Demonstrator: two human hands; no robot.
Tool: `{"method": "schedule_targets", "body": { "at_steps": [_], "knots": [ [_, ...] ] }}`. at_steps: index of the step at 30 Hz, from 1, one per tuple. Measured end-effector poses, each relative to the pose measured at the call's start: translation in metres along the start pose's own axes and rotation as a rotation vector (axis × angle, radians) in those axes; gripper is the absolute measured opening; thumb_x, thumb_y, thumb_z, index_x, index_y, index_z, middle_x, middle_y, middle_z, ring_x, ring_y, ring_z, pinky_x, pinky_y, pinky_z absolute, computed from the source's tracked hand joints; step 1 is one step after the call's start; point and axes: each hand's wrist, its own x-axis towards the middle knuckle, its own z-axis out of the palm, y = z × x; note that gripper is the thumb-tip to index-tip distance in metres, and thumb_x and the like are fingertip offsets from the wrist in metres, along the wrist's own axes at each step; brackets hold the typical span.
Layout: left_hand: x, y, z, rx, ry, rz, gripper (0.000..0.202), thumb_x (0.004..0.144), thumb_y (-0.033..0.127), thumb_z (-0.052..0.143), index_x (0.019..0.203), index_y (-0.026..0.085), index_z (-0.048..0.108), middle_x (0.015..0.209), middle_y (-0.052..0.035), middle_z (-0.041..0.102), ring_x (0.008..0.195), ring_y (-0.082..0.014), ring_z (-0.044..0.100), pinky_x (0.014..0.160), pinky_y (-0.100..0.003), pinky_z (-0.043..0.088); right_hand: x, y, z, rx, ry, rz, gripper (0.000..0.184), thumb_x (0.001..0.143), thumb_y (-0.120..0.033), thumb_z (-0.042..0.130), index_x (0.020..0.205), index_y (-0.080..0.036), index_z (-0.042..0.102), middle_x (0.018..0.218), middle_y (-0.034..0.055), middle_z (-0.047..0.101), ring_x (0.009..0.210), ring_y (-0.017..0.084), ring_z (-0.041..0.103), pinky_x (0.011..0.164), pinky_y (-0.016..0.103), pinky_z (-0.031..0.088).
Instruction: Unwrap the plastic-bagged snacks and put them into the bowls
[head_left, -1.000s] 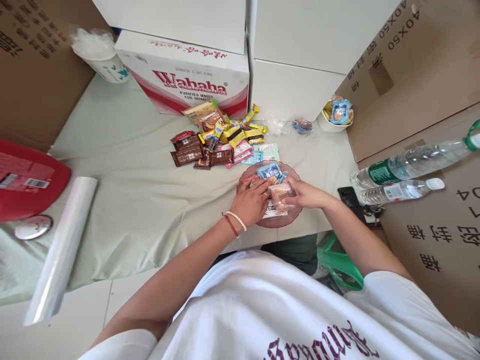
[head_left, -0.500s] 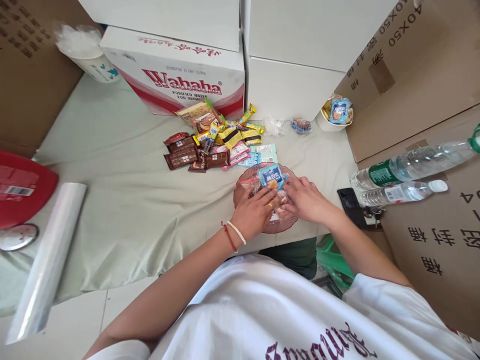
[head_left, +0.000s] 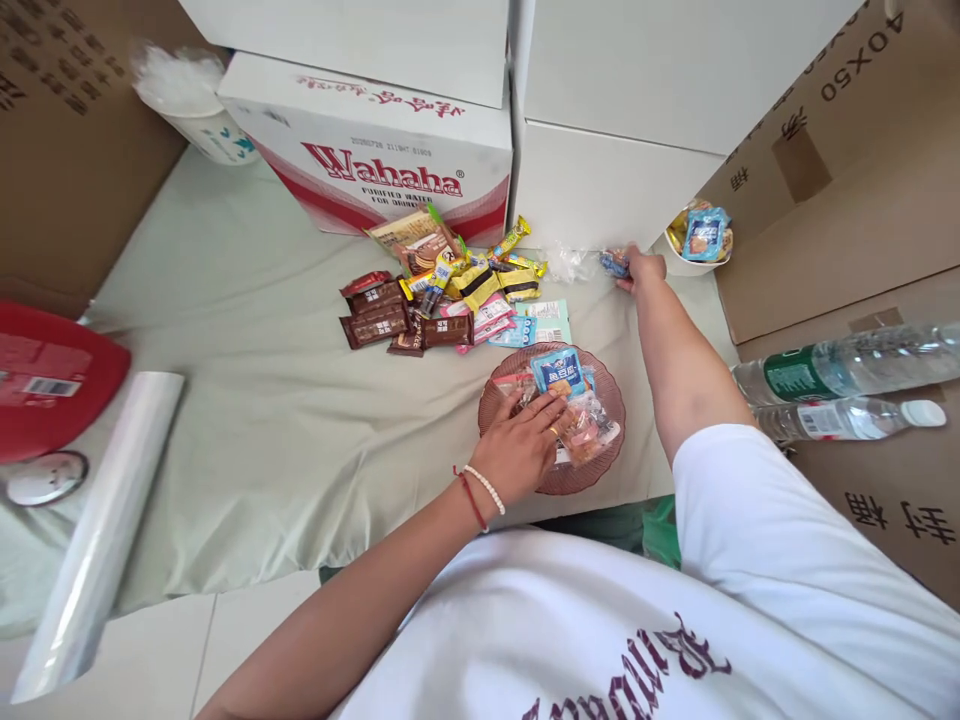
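My left hand lies flat, fingers stretched, over the wrapped snacks in a pink glass bowl. Beside its fingertips is a blue snack packet at the back of the bowl; clear-wrapped snacks fill the right side. My right hand reaches to the back of the table, its fingers closed on the edge of a small blue-and-brown snack packet. That packet is partly covered by the fingers and appears to rest on the cloth against the white box.
Chocolate-brown packets and yellow packets lie heaped before a Wahaba carton. A white tub of snacks stands right of my right hand. Plastic bottles lie along the right; a film roll lies left.
My right hand has left the bowl and moved up and back to the small snack packet by the white box. My left hand stays on the bowl's snacks. The view has shifted slightly.
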Motion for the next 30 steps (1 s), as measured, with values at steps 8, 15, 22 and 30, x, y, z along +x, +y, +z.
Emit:
{"method": "schedule_targets", "body": {
  "at_steps": [8, 15, 22, 30],
  "knots": [
    [0.002, 0.001, 0.001, -0.013, -0.005, -0.011, 0.047, 0.103, 0.026, 0.045, 0.149, 0.025, 0.057, 0.159, -0.0054, 0.056, 0.152, -0.0223, 0.044, 0.13, -0.052, 0.019, -0.065, -0.008, -0.035, 0.381, 0.179, 0.316, 0.034, 0.078, -0.032, 0.084, 0.093, -0.023, 0.054, 0.086, -0.001, 0.066, 0.077, 0.011, 0.065, 0.075, 0.03, 0.059],
    [0.006, -0.003, 0.001, -0.062, 0.069, 0.026, 0.047, 0.102, 0.028, 0.048, 0.148, 0.023, 0.058, 0.158, -0.009, 0.056, 0.153, -0.0252, 0.044, 0.13, -0.057, 0.023, -0.226, -0.055, -0.105, 0.489, -0.216, 0.246, 0.056, 0.066, -0.046, 0.094, 0.109, -0.028, 0.063, 0.111, 0.0001, 0.074, 0.096, 0.018, 0.072, 0.086, 0.037, 0.063],
    [-0.02, -0.009, -0.01, -0.18, 0.491, -0.094, 0.037, 0.1, 0.022, 0.047, 0.132, 0.026, 0.066, 0.138, -0.0088, 0.07, 0.146, -0.0258, 0.05, 0.121, -0.055, 0.042, -0.301, -0.07, -0.044, -0.243, -0.141, 0.078, 0.05, 0.1, -0.055, 0.054, 0.137, -0.023, 0.056, 0.105, 0.0106, 0.071, 0.1, 0.029, 0.068, 0.09, 0.046, 0.058],
    [-0.083, -0.03, -0.003, -0.178, 0.613, -0.312, 0.021, 0.099, 0.026, 0.054, 0.113, 0.027, 0.069, 0.126, -0.0105, 0.07, 0.132, -0.0288, 0.061, 0.111, -0.055, 0.052, -0.318, -0.085, -0.022, -0.826, -0.041, -0.185, 0.037, 0.105, -0.039, 0.047, 0.123, -0.022, 0.074, 0.119, 0.0185, 0.056, 0.111, 0.035, 0.051, 0.088, 0.047, 0.053]
  ]
}}
